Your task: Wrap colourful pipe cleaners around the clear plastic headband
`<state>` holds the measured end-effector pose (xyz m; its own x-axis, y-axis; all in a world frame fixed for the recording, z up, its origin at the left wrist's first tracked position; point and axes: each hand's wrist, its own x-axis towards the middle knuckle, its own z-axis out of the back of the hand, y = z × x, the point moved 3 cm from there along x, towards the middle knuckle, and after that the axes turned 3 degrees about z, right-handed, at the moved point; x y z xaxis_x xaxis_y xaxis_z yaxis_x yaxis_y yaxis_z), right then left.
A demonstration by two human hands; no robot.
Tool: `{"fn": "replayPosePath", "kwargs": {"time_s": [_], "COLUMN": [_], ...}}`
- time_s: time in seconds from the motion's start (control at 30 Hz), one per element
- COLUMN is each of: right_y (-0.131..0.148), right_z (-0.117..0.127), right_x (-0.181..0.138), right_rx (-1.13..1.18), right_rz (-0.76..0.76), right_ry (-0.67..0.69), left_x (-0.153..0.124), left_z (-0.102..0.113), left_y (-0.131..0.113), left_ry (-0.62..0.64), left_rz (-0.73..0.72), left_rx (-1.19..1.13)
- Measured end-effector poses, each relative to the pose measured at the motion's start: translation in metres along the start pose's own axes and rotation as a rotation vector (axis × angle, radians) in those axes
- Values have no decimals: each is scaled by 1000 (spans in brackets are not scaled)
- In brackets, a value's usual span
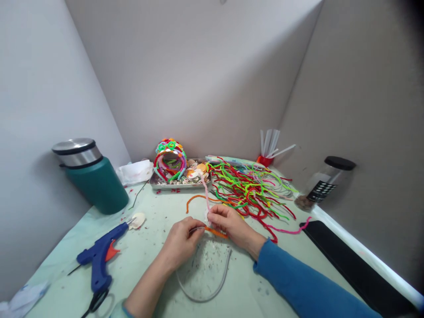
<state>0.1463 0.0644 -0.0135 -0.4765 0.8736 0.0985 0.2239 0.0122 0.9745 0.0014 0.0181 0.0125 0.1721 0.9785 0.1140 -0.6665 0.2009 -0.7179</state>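
Note:
My left hand [182, 240] is closed, its thumb and fingers pinching a thin grey headband. The headband [212, 299] bows out below it in a U, one bare end on the right. An orange pipe cleaner [217, 232] is coiled around a short stretch between my two hands. My right hand [228, 223] is closed at this coil, fingertips pinched together. A pale pink pipe cleaner [206, 194] stands up from the right fingertips. Something whitish beside those fingers is too small to make out. Another orange pipe cleaner [195, 197] lies just beyond my hands.
A blue glue gun [102, 256] lies at left, its nozzle by a pale disc [137, 220]. Behind stand a green bottle [96, 183], a metal tray [180, 187] with decorated headbands [170, 161], and a pipe cleaner heap [251, 190]. At right are a jar [321, 183] and black strip [351, 265].

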Motion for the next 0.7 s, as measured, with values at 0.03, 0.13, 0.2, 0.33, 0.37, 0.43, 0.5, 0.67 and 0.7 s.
{"fn": "replayPosePath", "kwargs": {"time_s": [0.03,0.13,0.2,0.33,0.37,0.43,0.5,0.67,0.7], "right_y": [0,1,1,-1,-1,-1,-1,-1,-1], "right_z": [0,0,0,1,1,0,0,-1,-1], "right_x": [0,-1,-1,0,0,0,0,0,0], "right_rx": [-10,-43,-49,-24,-20,-17,-20,-55,-63], "right_rz": [1,3,0,-9,-5,11,21,15,15], "right_ry": [2,5,4,12,18,34,44,36,37], "left_x": [0,0,1,2,2,2,3,3,3], "left_z": [0,0,-1,-1,-1,-1,-1,0,0], "left_y": [0,1,3,5,4,3,3,4,4], "left_ry": [-3,-9,-12,-17,-16,-12,-15,-28,-26], "left_rz": [-3,-19,-21,-9,-14,-33,-43,-31,-26], "left_rx": [-3,-17,-16,-2,-6,-15,-11,5,9]}}
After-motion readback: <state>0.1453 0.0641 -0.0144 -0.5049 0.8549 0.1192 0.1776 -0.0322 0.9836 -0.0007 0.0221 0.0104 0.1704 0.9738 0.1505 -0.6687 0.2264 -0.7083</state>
